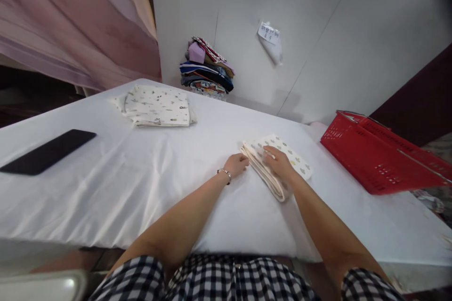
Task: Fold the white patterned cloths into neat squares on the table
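Note:
A folded cream cloth [262, 172] with a leaf-like print lies right of centre on the white-covered table. Its layered fold faces left, and a printed flap [296, 159] spreads to the right. My left hand [237, 165], with a bracelet at the wrist, is beside the fold, fingers curled in close to its edge. Whether they pinch any fabric is hidden. On top of the cloth rests my right hand [278, 162], its fingers stretched out and the thumb side toward me. Farther left lies a second folded cloth [158, 106], white with small scattered prints.
A red plastic basket [381, 155] stands at the right. At the left lies a flat black object [47, 151]. Against the wall behind the table is a stack of folded fabrics [207, 68]. A pink curtain [84, 19] hangs at the back left.

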`<state>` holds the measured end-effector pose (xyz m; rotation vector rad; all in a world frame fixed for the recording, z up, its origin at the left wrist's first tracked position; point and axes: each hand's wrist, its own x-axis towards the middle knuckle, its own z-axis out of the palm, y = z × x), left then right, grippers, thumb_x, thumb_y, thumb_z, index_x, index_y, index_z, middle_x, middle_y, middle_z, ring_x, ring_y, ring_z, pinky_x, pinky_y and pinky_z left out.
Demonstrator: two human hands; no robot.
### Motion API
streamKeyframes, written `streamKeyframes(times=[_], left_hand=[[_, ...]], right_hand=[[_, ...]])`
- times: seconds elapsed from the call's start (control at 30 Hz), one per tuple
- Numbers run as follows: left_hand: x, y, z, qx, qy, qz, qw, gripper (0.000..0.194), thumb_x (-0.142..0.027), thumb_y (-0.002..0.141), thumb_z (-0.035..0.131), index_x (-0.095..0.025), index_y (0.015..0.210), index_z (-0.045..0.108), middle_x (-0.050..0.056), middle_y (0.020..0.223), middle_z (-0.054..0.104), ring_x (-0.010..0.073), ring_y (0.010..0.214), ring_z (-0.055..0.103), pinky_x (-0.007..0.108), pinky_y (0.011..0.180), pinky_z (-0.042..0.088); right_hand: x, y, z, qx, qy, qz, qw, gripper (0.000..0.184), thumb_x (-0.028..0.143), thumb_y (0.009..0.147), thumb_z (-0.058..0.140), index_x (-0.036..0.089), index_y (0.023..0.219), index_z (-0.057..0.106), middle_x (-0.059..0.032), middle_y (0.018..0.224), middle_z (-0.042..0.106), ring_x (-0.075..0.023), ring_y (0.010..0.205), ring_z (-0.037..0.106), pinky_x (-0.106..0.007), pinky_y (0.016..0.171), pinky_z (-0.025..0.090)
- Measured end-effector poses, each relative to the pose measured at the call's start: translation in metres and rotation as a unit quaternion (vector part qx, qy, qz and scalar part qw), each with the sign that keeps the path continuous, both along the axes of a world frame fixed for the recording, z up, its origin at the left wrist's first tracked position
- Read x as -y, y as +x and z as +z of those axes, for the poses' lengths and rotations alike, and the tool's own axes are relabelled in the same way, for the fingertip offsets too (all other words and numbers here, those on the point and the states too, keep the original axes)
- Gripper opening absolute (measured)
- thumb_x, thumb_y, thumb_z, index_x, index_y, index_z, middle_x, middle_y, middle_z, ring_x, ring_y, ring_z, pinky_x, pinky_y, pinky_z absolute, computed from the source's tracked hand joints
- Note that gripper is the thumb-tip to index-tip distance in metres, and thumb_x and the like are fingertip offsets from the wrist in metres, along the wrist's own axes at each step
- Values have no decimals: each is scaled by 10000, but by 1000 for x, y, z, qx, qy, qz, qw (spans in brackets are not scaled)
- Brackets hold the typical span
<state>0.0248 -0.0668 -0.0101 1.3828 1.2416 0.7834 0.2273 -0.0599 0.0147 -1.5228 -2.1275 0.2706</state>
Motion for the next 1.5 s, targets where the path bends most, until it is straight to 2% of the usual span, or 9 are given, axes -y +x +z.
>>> streamKeyframes(times=[0.23,0.5,0.67,0.77,0.87,0.97,1.2,1.37,1.5], left_hand=[[0,-6,3,-167,180,-6,969,180,-270,793,487,-204,816,653,19,829,692,158,805,624,237,705,451],[-11,-20,-2,-186,165,64,966,212,-289,798,484,-206,895,652,22,920,691,159,841,620,249,772,454],[-37,-15,13,-226,184,125,948,333,-381,841,442,-173,1027,623,72,1120,628,189,960,589,295,869,431],[-50,1,25,-251,247,101,930,404,-420,862,415,-175,1148,563,80,1259,541,200,1118,506,304,955,378],[-53,20,28,-299,266,21,916,407,-421,867,410,-198,1185,529,76,1339,468,213,1241,391,330,1010,320],[-49,30,19,-340,228,-35,912,384,-397,873,386,-206,1177,523,91,1352,449,224,1242,394,360,992,330],[-60,27,2,-313,210,-12,926,412,-401,839,432,-225,1205,499,78,1342,466,221,1216,428,344,988,331],[-81,29,13,-285,122,20,951,386,-420,775,514,-222,1102,567,70,1174,598,205,1058,554,277,860,418],[-96,33,15,-280,90,42,955,494,-477,767,507,-188,1169,519,113,1174,593,236,1057,557,313,854,426]], right_hand=[[10,-21,-17,181,-77,45,980,529,372,891,340,196,1389,316,-63,1464,267,-222,1361,169,-478,1076,150],[11,-22,-18,182,-79,38,979,521,366,897,330,211,1393,298,-59,1475,240,-210,1364,154,-445,1078,137],[12,-24,-16,190,-75,39,978,521,350,889,364,208,1387,299,-70,1477,235,-211,1361,159,-458,1073,138],[13,-27,-11,190,-81,38,978,531,336,882,384,205,1388,292,-82,1480,225,-222,1364,151,-469,1071,133],[19,-28,-3,168,-97,44,980,561,353,862,426,198,1386,300,-99,1474,235,-243,1362,154,-493,1066,129],[34,-20,5,127,-113,58,984,536,388,857,437,221,1360,353,-97,1454,286,-242,1350,200,-511,1064,123],[108,34,-7,37,-101,3,994,506,445,880,402,245,1345,393,-73,1434,332,-226,1345,227,-517,1084,78],[144,63,-28,-108,-63,-104,987,443,470,857,446,241,1225,540,-59,1399,392,-224,1317,297,-453,1078,244],[144,76,-35,-247,-63,-248,935,505,467,790,539,235,1238,517,-92,1358,437,-267,1127,524,-443,881,488]])
